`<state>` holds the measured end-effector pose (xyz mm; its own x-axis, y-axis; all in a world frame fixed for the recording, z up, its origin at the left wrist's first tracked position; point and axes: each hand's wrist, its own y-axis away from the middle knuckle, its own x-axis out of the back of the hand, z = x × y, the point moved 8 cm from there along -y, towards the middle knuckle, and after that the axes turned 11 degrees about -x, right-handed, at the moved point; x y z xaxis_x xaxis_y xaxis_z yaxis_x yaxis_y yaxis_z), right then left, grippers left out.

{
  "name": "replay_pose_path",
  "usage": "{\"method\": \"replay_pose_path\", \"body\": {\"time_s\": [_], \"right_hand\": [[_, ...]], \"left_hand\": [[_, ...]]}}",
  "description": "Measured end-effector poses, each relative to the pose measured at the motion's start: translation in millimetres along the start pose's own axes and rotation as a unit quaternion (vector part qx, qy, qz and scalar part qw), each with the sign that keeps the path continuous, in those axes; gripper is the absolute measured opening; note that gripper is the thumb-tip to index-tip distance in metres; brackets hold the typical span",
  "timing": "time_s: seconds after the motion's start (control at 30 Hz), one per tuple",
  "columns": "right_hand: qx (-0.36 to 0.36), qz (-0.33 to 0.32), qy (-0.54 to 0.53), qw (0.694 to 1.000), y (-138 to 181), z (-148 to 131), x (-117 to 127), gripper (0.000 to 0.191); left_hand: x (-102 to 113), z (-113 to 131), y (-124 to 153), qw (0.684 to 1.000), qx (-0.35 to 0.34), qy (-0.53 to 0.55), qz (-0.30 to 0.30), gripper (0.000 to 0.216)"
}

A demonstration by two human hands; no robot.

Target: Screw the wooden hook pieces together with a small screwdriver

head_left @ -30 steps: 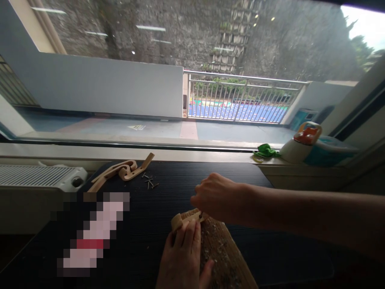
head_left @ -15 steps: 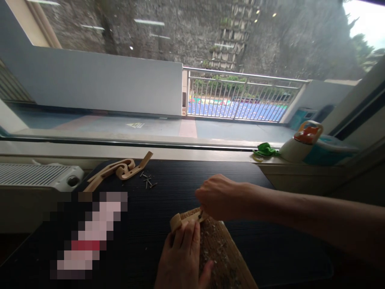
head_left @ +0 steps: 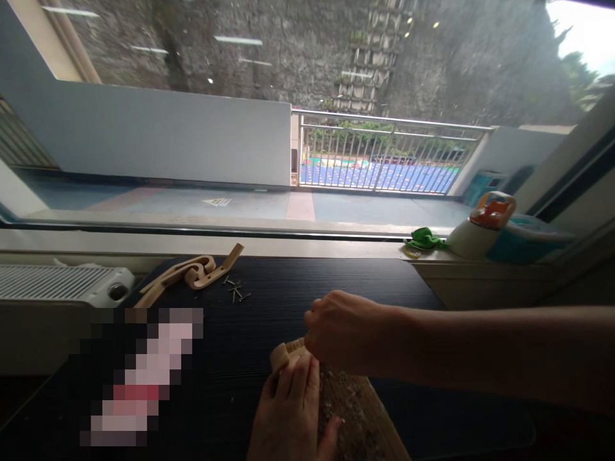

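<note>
1. Noting the main relation first: the curled wooden piece (head_left: 278, 358) sits at the far end of a rough wooden board (head_left: 354, 406) on the dark tabletop (head_left: 273, 288), between the left and right edges and well short of the far edge. The near edge is out of our view.
2. Long axis, as far as we see it: from the curl, on the side toward the left edge, across and slightly up toward the far right corner. The other end goes under the right hand (head_left: 339, 326), where we lose it.
3. From the right hand, the curl lies toward the left edge. From the left hand (head_left: 291, 397), the piece lies toward the far edge. Both hands are close in; we judge the right nearer the hidden end.
4. Right grip: curled tight into a fist. We cannot tell what, if anything, it pinches.
5. Left grip: palm down, fingers stretched side by side, tips on the piece; thumb spread apart over the board.
6. Toward the far left corner: two spare curled strips (head_left: 207, 280), loose metal fasteners (head_left: 235, 292) just beside them.
</note>
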<state>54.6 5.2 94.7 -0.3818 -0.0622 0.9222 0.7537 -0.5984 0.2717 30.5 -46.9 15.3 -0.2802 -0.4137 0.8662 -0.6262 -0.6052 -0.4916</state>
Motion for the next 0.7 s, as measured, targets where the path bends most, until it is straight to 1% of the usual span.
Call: {"method": "replay_pose_path", "body": {"time_s": [0.1,0.2,0.27,0.4,0.47,0.53,0.63,0.7], "right_hand": [[-0.004,-0.007,-0.017,1.000,-2,2,-5,0.014],[-0.014,-0.025,-0.040,0.999,-4,9,-4,0.010],[-0.035,-0.046,-0.048,0.997,-5,17,-4,0.009],[-0.086,-0.084,-0.055,0.991,-8,30,-5,0.012],[-0.095,-0.078,-0.050,0.991,-9,30,-5,0.012],[-0.101,-0.055,-0.031,0.993,-9,29,-1,0.011],[-0.097,-0.035,0.001,0.995,-6,25,6,0.011],[-0.071,-0.048,0.004,0.996,-4,19,7,0.010]], "left_hand": [[1,-1,-1,1.000,0.004,0.010,0.006,0.048],[1,-1,-2,1.000,0.001,0.022,0.006,0.052],[1,0,-3,1.000,0.002,0.023,0.000,0.055],[-3,0,-2,0.999,0.009,0.026,-0.020,0.057],[-5,0,0,0.999,0.010,0.034,-0.032,0.056],[-6,1,1,0.999,0.008,0.032,-0.032,0.055],[-1,1,0,1.000,0.004,0.018,-0.005,0.057],[1,1,-1,1.000,-0.001,0.011,0.009,0.058]]}}
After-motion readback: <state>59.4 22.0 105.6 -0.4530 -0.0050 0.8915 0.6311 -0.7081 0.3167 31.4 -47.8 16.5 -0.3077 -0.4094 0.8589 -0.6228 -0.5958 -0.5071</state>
